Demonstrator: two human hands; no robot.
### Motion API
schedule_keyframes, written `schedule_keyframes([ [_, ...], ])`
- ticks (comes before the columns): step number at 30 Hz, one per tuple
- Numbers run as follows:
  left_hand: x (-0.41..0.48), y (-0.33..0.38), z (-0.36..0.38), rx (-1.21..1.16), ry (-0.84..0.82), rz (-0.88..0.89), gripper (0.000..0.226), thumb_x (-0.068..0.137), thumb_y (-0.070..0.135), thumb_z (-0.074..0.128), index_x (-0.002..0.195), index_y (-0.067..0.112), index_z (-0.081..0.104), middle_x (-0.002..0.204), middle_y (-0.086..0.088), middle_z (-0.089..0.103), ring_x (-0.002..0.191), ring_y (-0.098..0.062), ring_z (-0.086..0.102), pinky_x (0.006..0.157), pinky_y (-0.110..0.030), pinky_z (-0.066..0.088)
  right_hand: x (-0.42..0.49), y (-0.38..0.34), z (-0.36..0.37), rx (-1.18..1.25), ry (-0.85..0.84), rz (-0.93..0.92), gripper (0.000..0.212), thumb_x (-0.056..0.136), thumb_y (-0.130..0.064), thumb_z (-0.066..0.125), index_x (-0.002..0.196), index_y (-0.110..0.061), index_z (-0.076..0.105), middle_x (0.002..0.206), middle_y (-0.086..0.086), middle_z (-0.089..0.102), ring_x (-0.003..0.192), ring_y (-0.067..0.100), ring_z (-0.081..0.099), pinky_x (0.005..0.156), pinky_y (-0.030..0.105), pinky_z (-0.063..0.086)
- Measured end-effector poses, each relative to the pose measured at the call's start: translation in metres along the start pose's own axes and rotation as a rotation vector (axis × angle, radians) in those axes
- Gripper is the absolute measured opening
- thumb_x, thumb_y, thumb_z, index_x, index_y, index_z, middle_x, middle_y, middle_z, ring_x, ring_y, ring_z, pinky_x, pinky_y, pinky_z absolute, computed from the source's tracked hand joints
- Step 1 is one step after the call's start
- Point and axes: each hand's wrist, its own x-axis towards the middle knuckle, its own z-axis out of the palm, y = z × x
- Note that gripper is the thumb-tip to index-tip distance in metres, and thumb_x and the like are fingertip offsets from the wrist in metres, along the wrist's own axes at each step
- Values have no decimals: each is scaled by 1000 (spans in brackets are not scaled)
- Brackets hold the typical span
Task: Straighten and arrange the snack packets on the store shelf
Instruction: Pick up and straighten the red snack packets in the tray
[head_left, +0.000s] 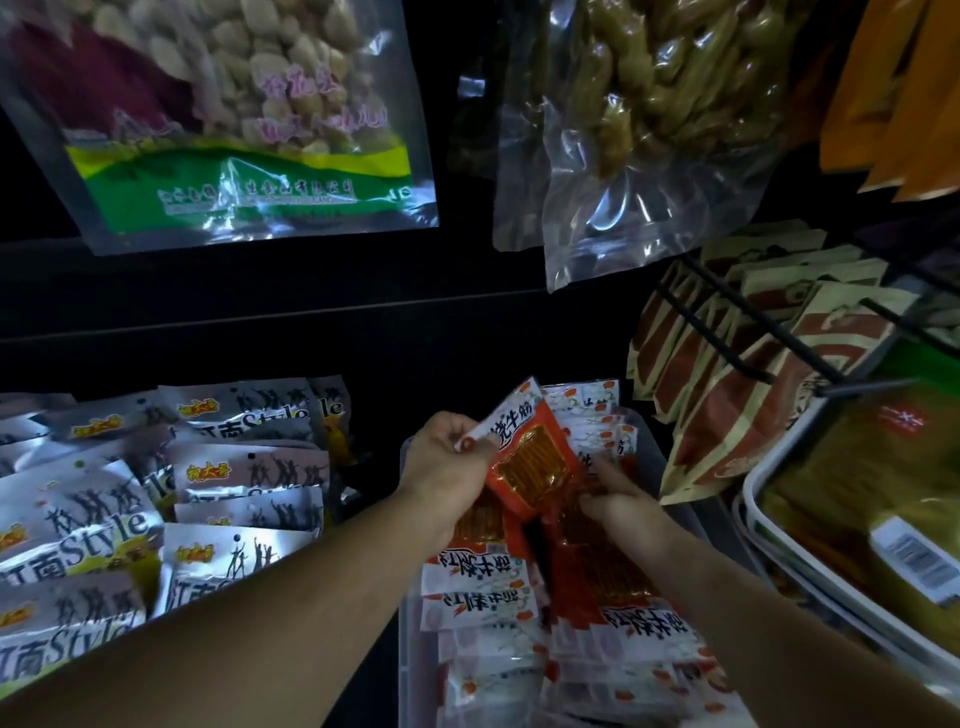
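My left hand (447, 467) pinches the white top of a red and white snack packet (530, 457) and holds it tilted above a clear bin (410, 613) full of several like packets (478, 571). My right hand (623, 504) lies just below and to the right, its fingers curled onto the red packets (597, 561) stacked in the bin; whether it grips one I cannot tell. The lifted packet has a clear window showing orange strips.
Silver "Style" packets (156, 519) lie in loose rows to the left. Brown and cream pouches (753, 374) stand behind a black wire rack at the right. A white basket (779, 530) with a yellow bag sits lower right. Clear bags of nuts (234, 119) hang overhead.
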Motion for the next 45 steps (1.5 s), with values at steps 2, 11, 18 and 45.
schedule_keyframes([
  [2, -1, 3, -4, -136, -24, -82, 11, 97, 19, 70, 106, 22, 63, 101, -5, 74, 87, -22, 77, 79, -42, 65, -2, 1, -2, -24, 21, -3, 75, 99, -4, 58, 160, -39, 33, 163, 2, 38, 134, 27, 51, 100, 33, 41],
  [11, -9, 8, -19, 21, 35, -54, 8, 97, 21, 69, 101, 22, 63, 92, -4, 74, 78, -20, 73, 75, -43, 64, -27, -2, 11, -124, -37, -27, 84, 95, 8, 48, 163, -34, 23, 84, 4, 60, 56, 9, 55, 49, 19, 43],
  [18, -27, -3, -28, -10, -60, -120, 21, 97, 17, 70, 114, 18, 58, 101, -8, 74, 74, -19, 77, 69, -43, 65, -34, 7, 5, -128, -15, -43, 72, 83, 10, 50, 139, -35, 54, 118, 15, 71, 91, 29, 74, 74, 43, 62],
  [45, -12, -6, -40, -66, -42, -60, 12, 96, 15, 71, 107, 17, 66, 87, 1, 80, 77, -20, 78, 77, -44, 64, -2, 5, 31, -835, 61, -265, 74, 98, -73, 9, 160, -38, 31, 171, -16, -6, 157, 12, -17, 128, 46, 1],
])
